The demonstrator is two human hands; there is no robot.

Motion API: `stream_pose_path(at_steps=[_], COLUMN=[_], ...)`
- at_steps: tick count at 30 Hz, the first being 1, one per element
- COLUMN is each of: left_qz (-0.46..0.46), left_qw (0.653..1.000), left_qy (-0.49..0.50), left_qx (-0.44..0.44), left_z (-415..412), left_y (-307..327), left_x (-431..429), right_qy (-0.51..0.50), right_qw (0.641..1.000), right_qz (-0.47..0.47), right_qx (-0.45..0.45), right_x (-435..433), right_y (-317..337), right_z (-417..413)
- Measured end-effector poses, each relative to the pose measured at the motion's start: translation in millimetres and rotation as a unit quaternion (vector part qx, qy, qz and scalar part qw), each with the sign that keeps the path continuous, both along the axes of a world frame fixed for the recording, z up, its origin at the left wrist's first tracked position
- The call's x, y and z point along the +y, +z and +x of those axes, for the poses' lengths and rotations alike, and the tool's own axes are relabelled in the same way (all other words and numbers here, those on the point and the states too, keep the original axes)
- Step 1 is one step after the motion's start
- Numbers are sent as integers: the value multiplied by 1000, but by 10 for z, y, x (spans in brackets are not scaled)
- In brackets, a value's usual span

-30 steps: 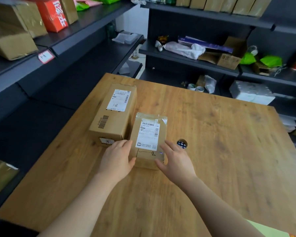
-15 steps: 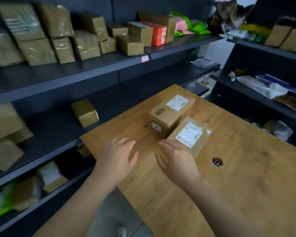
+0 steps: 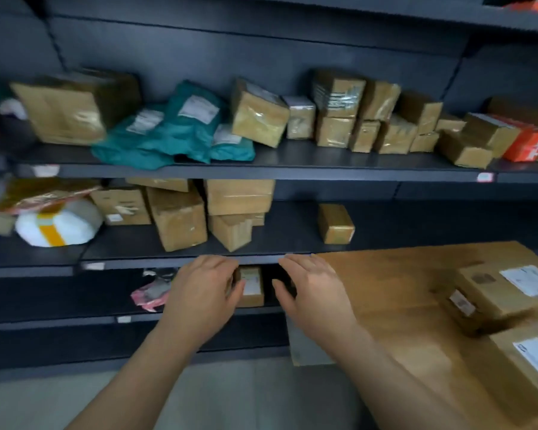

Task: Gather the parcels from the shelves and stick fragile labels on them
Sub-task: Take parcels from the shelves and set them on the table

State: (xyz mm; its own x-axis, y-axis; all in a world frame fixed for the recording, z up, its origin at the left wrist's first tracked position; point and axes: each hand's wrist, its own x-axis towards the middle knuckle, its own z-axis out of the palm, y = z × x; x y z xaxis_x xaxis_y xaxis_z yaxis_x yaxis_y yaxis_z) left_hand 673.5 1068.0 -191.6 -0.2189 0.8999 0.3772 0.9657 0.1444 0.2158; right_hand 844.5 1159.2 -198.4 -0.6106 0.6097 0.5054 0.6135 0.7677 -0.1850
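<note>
Head view: the small brown parcel [image 3: 251, 287] sits on the low shelf [image 3: 59, 305] just left of the wooden table [image 3: 395, 293], where two labelled parcels [image 3: 507, 293] already lie. My left hand [image 3: 204, 293] and right hand [image 3: 311, 290] flank it, fingers loose, holding nothing. I judge gathering is under way; next, close both hands on it and lift out.

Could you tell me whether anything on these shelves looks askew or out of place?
Yes: the teal mailer bags lie in a crumpled heap, and the box beside them sits tilted, not flat.
</note>
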Motion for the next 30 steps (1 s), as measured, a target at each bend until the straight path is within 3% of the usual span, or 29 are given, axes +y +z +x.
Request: stream_pose_path(at_steps=[16, 25, 30], left_qz=[24, 39, 55], left_qw=[961, 897, 847], left_qy=[274, 439, 526], left_qx=[29, 24, 62], left_z=[-2717, -3768, -4371], left_y=[326, 305, 469], left_x=[-2359, -3460, -4068], right_qy=[255, 427, 512], right_qw=[966, 903, 855], right_qz=[16, -6, -3], right_qx=[47, 53, 82], right_x=[-1629, -2531, -3076], right_y=[339, 332, 470], right_z=[-3448, -5132, -6158])
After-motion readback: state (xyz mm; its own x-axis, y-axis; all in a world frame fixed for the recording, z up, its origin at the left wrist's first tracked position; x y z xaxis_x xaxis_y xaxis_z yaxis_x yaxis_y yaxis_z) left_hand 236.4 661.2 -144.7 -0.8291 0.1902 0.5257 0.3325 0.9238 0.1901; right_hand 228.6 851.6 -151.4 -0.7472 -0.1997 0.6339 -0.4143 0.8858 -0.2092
